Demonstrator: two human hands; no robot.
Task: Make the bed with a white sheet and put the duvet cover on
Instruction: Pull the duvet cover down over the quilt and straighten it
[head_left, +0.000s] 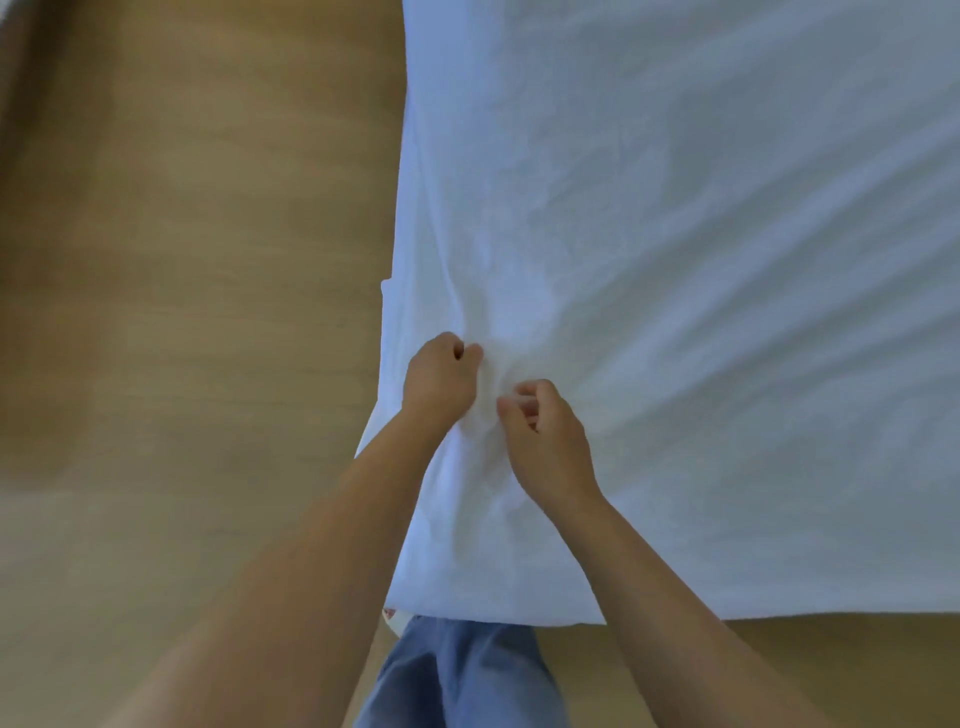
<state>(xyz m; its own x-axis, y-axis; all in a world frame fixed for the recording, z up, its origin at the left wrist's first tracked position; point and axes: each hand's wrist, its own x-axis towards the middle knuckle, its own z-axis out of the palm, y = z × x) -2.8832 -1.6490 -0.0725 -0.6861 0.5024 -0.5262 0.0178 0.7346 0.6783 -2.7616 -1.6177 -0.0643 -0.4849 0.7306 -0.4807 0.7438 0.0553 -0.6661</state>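
Bottom centre of the frame, blue jeans stand right at the near edge of the bed. Two bare forearms reach up from the bottom corners and meet just left of centre.

The left hand is balled into a fist, fingers curled under, with a bunch of the white sheet gathered against it. Just beside it, slightly lower and to the right, the right hand has its fingers curled in and its thumb pressed toward them, pinching a fold of the same cloth. Creases fan out from the two grips toward the upper right.

The white sheet covers the bed, filling the whole right side of the frame from the top edge down to the jeans. Its left edge hangs over the side near the hands, and whether it is tucked there cannot be told.

The left half shows wooden floor, light brown and blurred, running to the top of the frame.
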